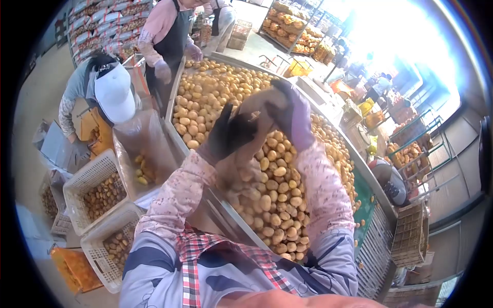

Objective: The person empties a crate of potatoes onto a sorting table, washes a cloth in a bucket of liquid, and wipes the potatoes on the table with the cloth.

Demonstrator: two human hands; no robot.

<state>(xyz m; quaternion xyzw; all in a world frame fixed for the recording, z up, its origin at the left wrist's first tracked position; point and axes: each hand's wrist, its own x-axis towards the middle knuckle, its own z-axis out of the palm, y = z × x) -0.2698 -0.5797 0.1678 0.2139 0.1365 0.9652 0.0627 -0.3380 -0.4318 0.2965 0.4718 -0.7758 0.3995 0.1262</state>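
Observation:
Over a wide metal sorting bin of potatoes [280,192], both my hands are raised in dark gloves. My right hand [294,110], in a black and purple glove, has its fingers curled round the upper end of a limp tan-brown thing [264,123], blurred, perhaps a cloth or sack. My left hand [232,132] is beside this thing, thumb up and fingers apart; whether it touches the thing I cannot tell. The lower part of the tan thing smears out above the potatoes.
White plastic crates [92,177] with potatoes stand at left, near a bending co-worker in a white cap [115,92]. Another person in a dark apron [172,43] stands at the bin's far end. A slatted metal chute [377,246] and a basket [410,233] are at right.

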